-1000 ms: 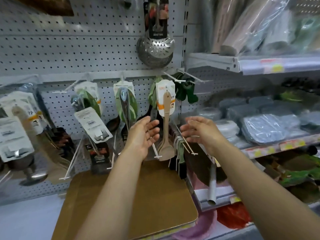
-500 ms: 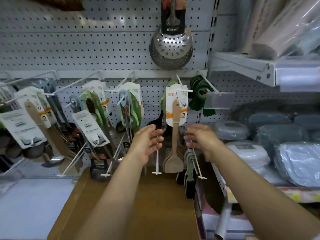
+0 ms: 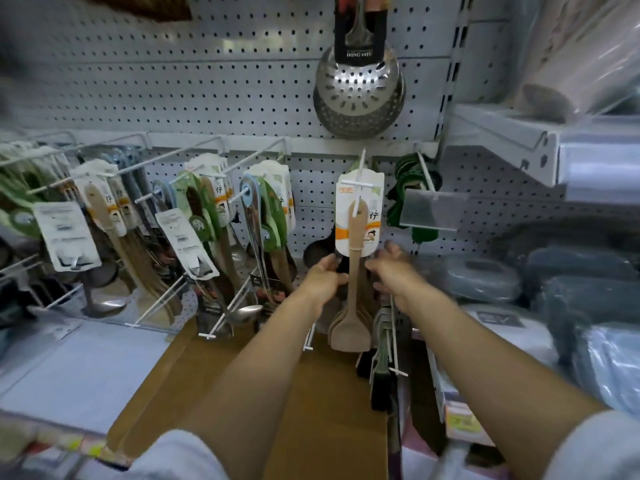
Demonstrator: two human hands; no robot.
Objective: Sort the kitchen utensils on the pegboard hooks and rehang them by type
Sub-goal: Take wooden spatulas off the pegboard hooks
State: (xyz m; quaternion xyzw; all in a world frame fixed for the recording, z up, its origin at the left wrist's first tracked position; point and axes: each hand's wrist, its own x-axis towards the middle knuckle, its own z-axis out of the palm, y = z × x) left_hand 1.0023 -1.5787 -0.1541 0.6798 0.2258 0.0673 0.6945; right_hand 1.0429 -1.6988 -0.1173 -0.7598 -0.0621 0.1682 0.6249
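Grey-white perforated metal fills the wall: a pegboard (image 3: 173, 81) set in shop shelving, with long white hooks (image 3: 166, 168) jutting from a rail. Below lies a brown board (image 3: 277, 393) on a pale shelf (image 3: 69, 368). To the right, a white metal shelf (image 3: 519, 147) carries rolls wrapped in clear film, and lower down sit grey packaged goods, too blurred to name.

High up hangs a perforated steel skimmer (image 3: 358, 95); its black card reads "HONG JIAYE" or close to it, the letters being small. Straight ahead a wooden spatula (image 3: 353, 271) hangs on its hook with a white-and-orange card (image 3: 372, 216) bearing Chinese characters, more spatulas stacked behind it. Leftward, other hooks hold carded wooden turners, green-carded utensils (image 3: 273, 216) and a steel ladle (image 3: 242, 313).

The left hand (image 3: 322, 275) reaches in just left of the spatula's handle, fingers bent toward the dark items behind it; motion blur keeps me from telling whether its grip holds anything. The right hand (image 3: 394, 268) hovers just right of the handle, fingers loosely spread, its grip apart and holding nothing. Green items (image 3: 410, 188) hang beside a clear price tag holder (image 3: 429, 209).
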